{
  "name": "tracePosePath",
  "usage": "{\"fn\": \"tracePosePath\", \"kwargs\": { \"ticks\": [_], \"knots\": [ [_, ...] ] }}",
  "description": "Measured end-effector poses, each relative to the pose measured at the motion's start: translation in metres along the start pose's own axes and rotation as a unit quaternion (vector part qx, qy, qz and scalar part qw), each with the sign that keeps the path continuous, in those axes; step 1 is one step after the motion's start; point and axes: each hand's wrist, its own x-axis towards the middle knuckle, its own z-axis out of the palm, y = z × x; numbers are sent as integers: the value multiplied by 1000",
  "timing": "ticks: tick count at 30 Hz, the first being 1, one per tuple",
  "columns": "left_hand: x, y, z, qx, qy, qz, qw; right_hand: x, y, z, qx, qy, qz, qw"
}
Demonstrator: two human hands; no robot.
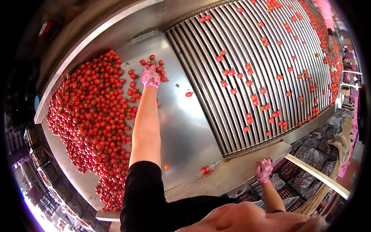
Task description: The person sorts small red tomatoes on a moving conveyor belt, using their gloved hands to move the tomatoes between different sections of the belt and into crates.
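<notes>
A small cluster of red tomatoes point(159, 69) is lying on the bare part of the metal tray point(174, 127), just beyond and beside the left hand point(150, 76), which is wearing a pink patterned glove and reaching palm-down among them. Its back is facing the camera and hiding the fingertips, so I cannot tell whether the fingers are spread, pressed together or pinching a tomato; the low, flat reach is probably suiting fruit that rolls easily. Left of the arm, a large heap of tomatoes point(92, 112) is filling that end of the tray, and the raised metal wall point(135, 25) is likely keeping it from spilling over. Right of the hand, a leaf point(177, 85) and a single tomato point(189, 94) are lying near the metal rollers point(228, 116), where more tomatoes are sitting scattered, the grooves between the bars seemingly holding them in line. Nearer the body, the gloved right hand point(264, 169) is resting at the metal side panel point(232, 168), perhaps steadying the leaning body; its fingers are looking curled, but whether they are gripping the edge I cannot tell. Beyond it, a wooden bar point(320, 176) is crossing above dark crates point(309, 154), and a co-worker's pink sleeve point(325, 11) is showing at the far end.
</notes>
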Motion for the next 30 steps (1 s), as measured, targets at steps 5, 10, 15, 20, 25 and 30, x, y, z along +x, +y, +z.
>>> {"fn": "tracePosePath", "kwargs": {
  "ticks": [5,10,15,20,25,30],
  "knots": [
    [-101,-4,56,168,1,209,963,10,-8,-6,-45,-173,110,978],
    [-325,24,84,-53,-105,305,945,91,-81,56,718,-176,375,559],
    [-407,30,85,-60,-123,295,946,116,-155,70,820,-112,291,480],
    [-367,-52,-5,226,-87,246,939,82,-82,47,411,40,18,910],
    [-291,-172,-110,156,231,-7,960,23,12,5,64,47,136,987],
    [-167,-123,-113,175,289,-180,924,21,7,7,61,76,162,982]
  ]
}}
